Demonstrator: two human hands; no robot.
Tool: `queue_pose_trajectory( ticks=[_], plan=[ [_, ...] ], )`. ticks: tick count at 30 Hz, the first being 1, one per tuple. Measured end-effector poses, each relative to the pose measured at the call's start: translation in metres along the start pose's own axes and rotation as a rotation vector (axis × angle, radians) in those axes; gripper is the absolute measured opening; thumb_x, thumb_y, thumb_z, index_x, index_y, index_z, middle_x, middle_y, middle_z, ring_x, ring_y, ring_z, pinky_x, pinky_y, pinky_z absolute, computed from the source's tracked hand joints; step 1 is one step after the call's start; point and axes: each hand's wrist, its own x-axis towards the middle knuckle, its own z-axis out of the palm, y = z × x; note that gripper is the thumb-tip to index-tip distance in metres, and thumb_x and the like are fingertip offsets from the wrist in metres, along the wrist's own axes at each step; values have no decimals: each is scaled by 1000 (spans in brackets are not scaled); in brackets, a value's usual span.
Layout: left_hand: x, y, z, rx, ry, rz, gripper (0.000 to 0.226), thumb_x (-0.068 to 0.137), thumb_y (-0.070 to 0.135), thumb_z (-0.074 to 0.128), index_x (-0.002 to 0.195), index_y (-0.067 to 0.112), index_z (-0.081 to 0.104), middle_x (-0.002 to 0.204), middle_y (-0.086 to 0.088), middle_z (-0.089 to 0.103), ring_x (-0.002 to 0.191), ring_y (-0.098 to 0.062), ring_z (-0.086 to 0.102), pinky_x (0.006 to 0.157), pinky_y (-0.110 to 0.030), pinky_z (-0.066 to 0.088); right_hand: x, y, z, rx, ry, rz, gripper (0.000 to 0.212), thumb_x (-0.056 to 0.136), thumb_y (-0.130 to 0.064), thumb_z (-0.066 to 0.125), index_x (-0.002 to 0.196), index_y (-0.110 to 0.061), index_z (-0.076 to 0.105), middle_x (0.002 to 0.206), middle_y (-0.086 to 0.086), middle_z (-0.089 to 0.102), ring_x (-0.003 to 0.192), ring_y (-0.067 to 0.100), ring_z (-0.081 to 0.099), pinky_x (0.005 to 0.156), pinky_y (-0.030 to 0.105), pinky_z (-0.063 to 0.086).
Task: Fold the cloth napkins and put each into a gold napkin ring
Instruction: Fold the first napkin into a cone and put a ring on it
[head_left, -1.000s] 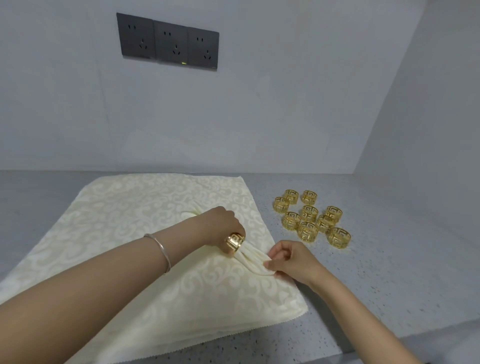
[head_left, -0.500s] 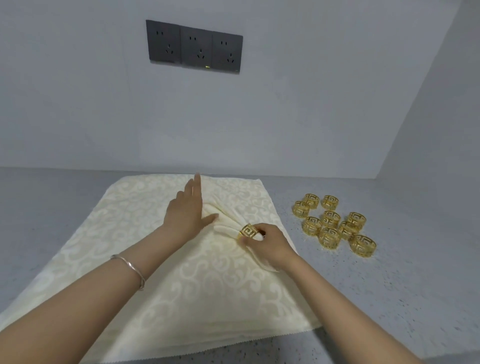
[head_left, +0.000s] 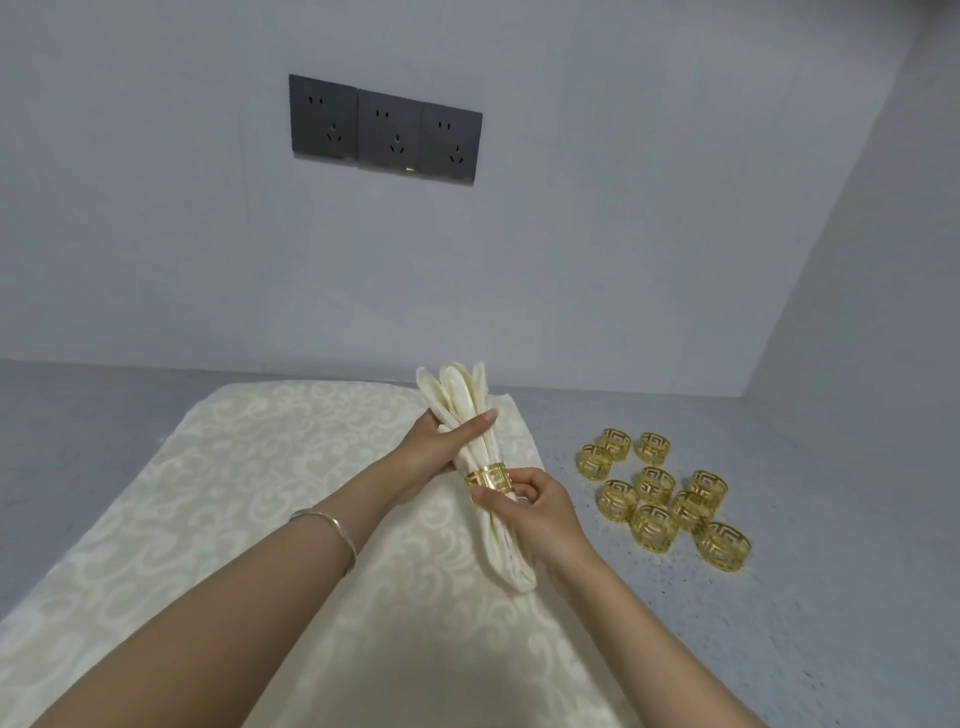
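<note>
1. One cream napkin (head_left: 506, 556), gathered lengthwise into a bundle of soft pleats, is held over the stack of flat patterned napkins (head_left: 249, 493). Its rounded folds fan out at the top. Whether its lower end touches the stack cannot be told.
2. One gold ring (head_left: 485, 477) with a cut-out key pattern circles the bundle about its middle.
3. The left hand (head_left: 441, 454) grasps the bundle just above the ring. Its fingers (head_left: 475, 425) are curled round the pleats, with the forefinger laid across the front.
4. The right hand (head_left: 537, 506) pinches the ring from the right, with fingertips at its edge and the thumb just beneath it against the cloth. The lower half of the napkin runs down beside that palm.
5. Nine loose rings (head_left: 655, 484) sit clustered on the grey speckled table (head_left: 831, 519), to the right of the stack and apart from both hands.
6. A thin bangle (head_left: 332, 525) circles the left wrist.
</note>
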Motion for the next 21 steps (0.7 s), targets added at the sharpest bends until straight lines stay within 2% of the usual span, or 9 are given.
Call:
queue_pose_trajectory(
  ticks=[3,6,10,12,14,15,17,19,21],
  plan=[
    [7,-6,2,34,-2,-13,42,77,42,74,108,14,64,100,-5,74,94,-18,70,90,-37,55,-1,2,1,3,47,-36,42,66,-30,86,98,-18,62,104,0,66,97,17,64,80,25,50],
    [10,-10,2,52,-17,-22,39,78,42,73,105,14,66,98,-6,74,94,-19,70,93,-40,53,-1,5,3,9,78,-53,43,64,-30,87,96,-17,62,100,-1,67,96,16,64,82,27,50],
    [17,-9,8,76,-32,2,54,74,51,71,111,13,64,101,-4,73,98,-19,69,92,-37,54,8,6,1,19,91,-31,41,66,-29,86,97,-19,62,100,0,67,95,15,64,78,23,50],
    [24,-4,10,45,-23,10,69,76,62,58,127,17,53,117,5,65,109,-15,63,94,-32,51,19,3,-4,30,95,1,40,68,-28,85,101,-18,65,101,1,68,96,15,65,78,23,50],
    [36,-1,11,42,36,13,64,90,63,35,143,26,35,136,11,48,124,-13,49,106,-32,37,38,-7,-14,45,135,36,41,69,-26,84,105,-12,67,101,5,70,94,19,67,77,26,53],
    [45,-4,10,93,66,16,62,95,59,27,148,27,27,146,9,39,133,-14,40,111,-31,28,51,-15,-21,60,159,49,40,71,-24,83,104,-9,67,99,7,71,91,21,68,76,28,54],
    [63,-18,7,299,99,6,63,98,55,26,151,23,20,156,5,25,142,-16,27,112,-27,17,79,-32,-36,85,182,70,31,74,-22,81,98,-9,67,93,6,71,82,19,68,68,27,54],
    [79,-37,8,534,99,5,67,96,57,30,152,22,20,157,1,25,144,-18,23,115,-30,15,107,-47,-48,109,180,114,22,77,-23,78,90,-11,64,86,4,69,75,15,65,62,23,50],
    [95,-52,14,786,88,4,69,95,61,30,152,24,19,156,-1,28,146,-20,18,119,-37,11,137,-53,-56,114,201,173,22,80,-24,75,90,-9,62,84,5,65,73,16,62,63,25,48]
  ],
)
